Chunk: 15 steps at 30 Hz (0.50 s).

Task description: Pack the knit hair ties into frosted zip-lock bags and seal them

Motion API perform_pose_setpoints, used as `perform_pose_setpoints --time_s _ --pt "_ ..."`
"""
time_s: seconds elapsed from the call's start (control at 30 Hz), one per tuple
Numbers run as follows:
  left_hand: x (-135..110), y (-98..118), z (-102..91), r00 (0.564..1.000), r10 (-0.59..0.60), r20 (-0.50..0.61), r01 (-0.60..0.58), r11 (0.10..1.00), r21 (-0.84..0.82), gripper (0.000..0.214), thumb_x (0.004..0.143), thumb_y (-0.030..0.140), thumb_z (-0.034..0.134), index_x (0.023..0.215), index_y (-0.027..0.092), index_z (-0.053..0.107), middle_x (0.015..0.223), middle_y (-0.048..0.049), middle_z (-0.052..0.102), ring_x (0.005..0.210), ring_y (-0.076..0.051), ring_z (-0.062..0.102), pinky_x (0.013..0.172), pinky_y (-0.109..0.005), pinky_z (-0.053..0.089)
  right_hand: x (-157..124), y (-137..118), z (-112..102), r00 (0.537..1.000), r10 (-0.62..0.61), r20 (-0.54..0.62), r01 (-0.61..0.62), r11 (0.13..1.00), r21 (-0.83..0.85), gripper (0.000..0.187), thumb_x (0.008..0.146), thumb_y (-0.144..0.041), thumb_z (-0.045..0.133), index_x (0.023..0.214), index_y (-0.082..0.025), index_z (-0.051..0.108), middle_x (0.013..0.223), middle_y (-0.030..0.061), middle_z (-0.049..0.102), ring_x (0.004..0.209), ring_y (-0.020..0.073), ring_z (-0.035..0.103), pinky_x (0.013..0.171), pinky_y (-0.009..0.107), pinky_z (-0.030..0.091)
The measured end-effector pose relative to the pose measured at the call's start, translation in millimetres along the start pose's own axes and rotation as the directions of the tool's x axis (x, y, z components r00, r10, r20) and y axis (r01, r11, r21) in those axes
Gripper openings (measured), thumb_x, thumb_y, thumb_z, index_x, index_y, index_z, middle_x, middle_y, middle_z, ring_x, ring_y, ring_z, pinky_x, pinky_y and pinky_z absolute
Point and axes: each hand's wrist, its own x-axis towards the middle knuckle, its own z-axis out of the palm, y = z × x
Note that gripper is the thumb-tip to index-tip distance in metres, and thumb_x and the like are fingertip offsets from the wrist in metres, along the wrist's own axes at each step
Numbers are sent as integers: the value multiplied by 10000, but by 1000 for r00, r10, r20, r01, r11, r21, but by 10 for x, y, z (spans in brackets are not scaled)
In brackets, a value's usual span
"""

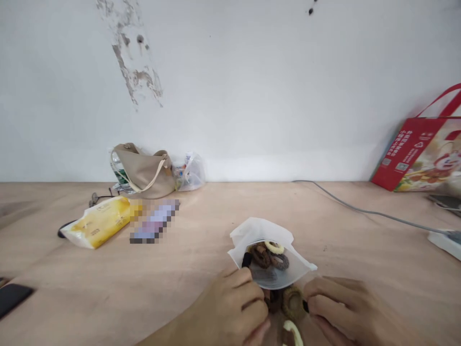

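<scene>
A translucent white pouch (pixel 277 281) lies with its mouth open in front of me. Inside it are brown, grey and cream fabric hair ties (pixel 274 248). At the pouch's left side, the closed fingers of my left hand (pixel 239 305) pinch a black hair tie (pixel 247 260), which overlaps the pouch opening. My right hand (pixel 340 307), right of the pouch's near edge, is closed on a small black band (pixel 306 306), mostly hidden by the fingers. Between my hands, more hair ties lie on the table, among them an olive-brown one (pixel 293 302) and a cream one (pixel 293 333).
On the wooden table (pixel 201 226), a yellow tissue pack (pixel 106 221) and a pixelated phone-like object (pixel 154 223) lie left. Behind them are a beige bag (pixel 144 168) and a clear plastic bag (pixel 192 173). A red shopping bag (pixel 414 149), grey cable (pixel 345 206) and white power strip (pixel 444 245) are right.
</scene>
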Motion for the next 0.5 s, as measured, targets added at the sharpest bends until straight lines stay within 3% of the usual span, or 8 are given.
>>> perform_pose_setpoints --time_s 0.1,0.17,0.3,0.4,0.5 --pt "-39 3 68 981 125 149 -119 992 -47 176 845 273 645 725 181 553 706 28 633 678 -125 536 631 -249 407 103 -28 -52 981 -43 -191 38 999 -27 228 911 -97 397 787 -211 552 849 21 666 711 108 637 650 191 481" --pt "-71 -10 142 968 167 186 -161 986 -47 134 866 276 628 782 188 569 731 37 637 693 -117 545 669 -243 401 212 -28 -34 945 -111 -306 84 991 -101 241 926 -86 385 833 -188 583 889 47 682 819 125 648 755 208 487" --pt "-85 -44 193 968 169 185 -162 985 -51 108 865 278 632 812 196 585 747 48 655 708 -111 565 684 -236 394 371 -43 70 918 -213 -334 116 951 -288 315 973 -147 328 924 -152 639 970 60 715 1020 178 616 889 297 460" --pt "-51 -55 114 953 189 239 -158 977 -142 81 855 262 642 826 203 594 834 39 686 816 -123 599 749 -220 415 342 -146 147 938 -205 -280 126 953 -275 364 999 -195 306 905 -196 657 923 -7 732 900 140 651 806 264 457" --pt "-64 -39 32 920 195 340 -108 960 -258 69 892 260 583 845 217 607 902 31 687 852 -121 611 784 -200 439 256 -287 258 942 -114 -317 81 990 -116 422 1017 -194 263 846 -224 647 750 -55 718 678 71 642 661 208 435"
